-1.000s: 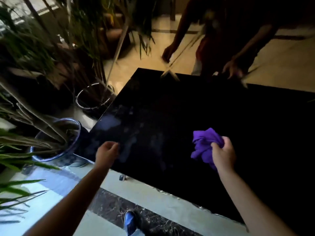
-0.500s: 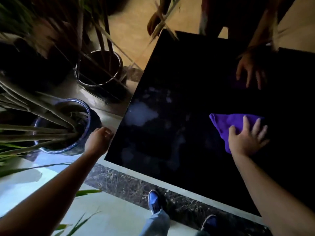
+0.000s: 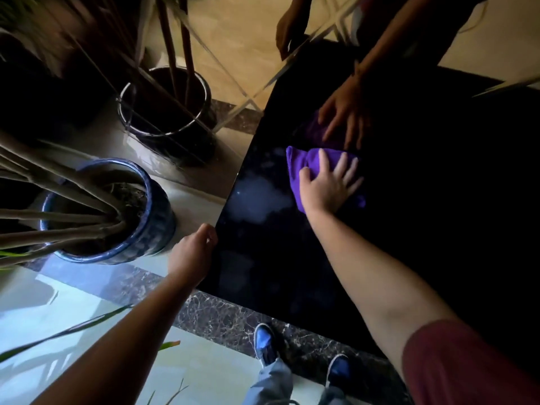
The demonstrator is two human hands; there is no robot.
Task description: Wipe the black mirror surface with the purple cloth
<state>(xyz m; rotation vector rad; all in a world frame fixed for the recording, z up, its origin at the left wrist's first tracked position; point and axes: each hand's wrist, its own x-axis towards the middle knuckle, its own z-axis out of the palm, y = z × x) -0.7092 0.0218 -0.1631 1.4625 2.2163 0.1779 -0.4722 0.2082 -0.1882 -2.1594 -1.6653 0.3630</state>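
Note:
The black mirror surface (image 3: 423, 200) fills the right half of the head view, with pale smudges (image 3: 257, 197) near its left edge. My right hand (image 3: 328, 187) lies flat with fingers spread, pressing the purple cloth (image 3: 301, 162) onto the mirror. Just beyond the cloth, the mirror shows the dim reflection of a hand and cloth (image 3: 342, 118). My left hand (image 3: 194, 252) is curled around the mirror's left edge near its lower corner.
A blue glazed plant pot (image 3: 140, 229) with thick stems stands left of the mirror. A dark pot (image 3: 166, 112) sits behind it. Marble-banded floor and my blue shoes (image 3: 264, 343) lie below the mirror's near edge. Leaves reach in from the left.
My right hand went from holding the bunched cloth in the air to pressing it flat on the mirror, then slid it left toward the smudges. My left hand moved to the mirror's edge.

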